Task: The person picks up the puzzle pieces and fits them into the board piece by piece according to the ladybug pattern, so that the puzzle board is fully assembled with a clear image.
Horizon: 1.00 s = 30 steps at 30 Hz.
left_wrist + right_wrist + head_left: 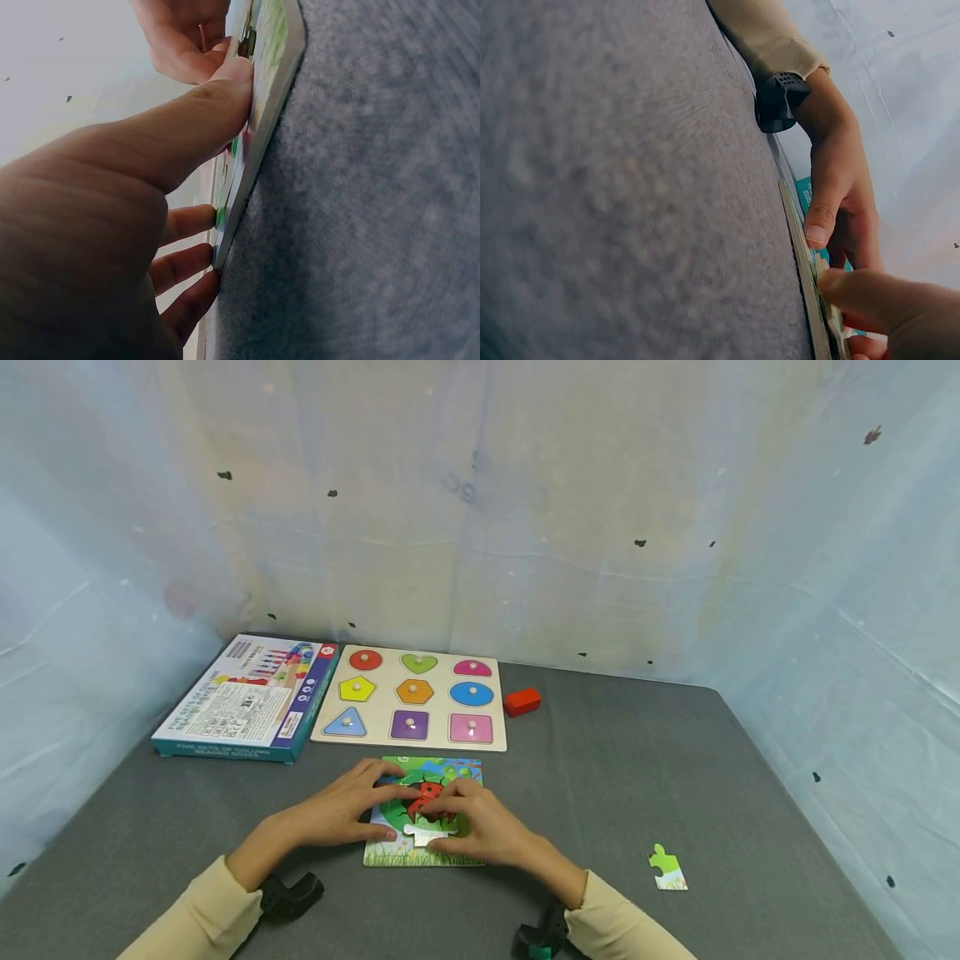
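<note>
A square ladybug jigsaw puzzle (397, 857) lies flat on the grey table, green with a red ladybug in its middle. My left hand (341, 806) rests on its left side, fingers spread along the top and thumb near the lower left. From the right, my right hand (487, 827) pinches a pale puzzle piece (426, 837) between thumb and fingers over the puzzle's lower middle. Those fingers partly hide the piece. In the right wrist view, both the left hand (840, 191) and the right hand (900, 307) meet at the puzzle's edge (802, 270).
A loose green and white puzzle piece (667, 869) lies on the table to the right. Behind the puzzle is a wooden shape board (382, 702) with knobbed shapes. A boxed set (240, 697) lies at the back left, and a red block (522, 702) sits beside the board.
</note>
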{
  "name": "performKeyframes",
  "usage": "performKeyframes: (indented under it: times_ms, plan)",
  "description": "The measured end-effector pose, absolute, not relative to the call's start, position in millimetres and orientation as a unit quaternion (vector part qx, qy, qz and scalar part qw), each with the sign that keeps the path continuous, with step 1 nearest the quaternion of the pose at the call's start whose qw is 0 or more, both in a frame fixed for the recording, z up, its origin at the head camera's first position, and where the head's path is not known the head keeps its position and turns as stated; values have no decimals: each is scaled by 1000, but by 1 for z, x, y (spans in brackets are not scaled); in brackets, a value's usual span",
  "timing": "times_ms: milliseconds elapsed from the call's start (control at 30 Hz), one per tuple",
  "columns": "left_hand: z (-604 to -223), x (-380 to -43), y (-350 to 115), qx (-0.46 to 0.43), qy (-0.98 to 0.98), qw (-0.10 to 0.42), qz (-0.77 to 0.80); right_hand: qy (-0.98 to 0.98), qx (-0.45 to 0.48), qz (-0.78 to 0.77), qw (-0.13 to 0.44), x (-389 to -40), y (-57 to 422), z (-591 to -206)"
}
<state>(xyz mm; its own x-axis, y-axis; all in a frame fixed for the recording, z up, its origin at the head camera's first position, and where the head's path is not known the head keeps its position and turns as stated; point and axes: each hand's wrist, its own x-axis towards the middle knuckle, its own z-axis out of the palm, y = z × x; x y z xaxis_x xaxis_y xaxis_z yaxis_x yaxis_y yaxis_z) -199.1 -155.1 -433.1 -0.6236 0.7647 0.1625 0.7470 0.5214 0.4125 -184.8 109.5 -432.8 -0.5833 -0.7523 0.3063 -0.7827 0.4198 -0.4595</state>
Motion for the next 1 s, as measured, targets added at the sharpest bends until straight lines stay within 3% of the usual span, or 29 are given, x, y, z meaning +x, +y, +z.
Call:
performKeyframes:
  times_ms: [1000]
  plan:
    - [-429,-195,-151,413,881,27,229,-845,467,254,64,-187,111,-436]
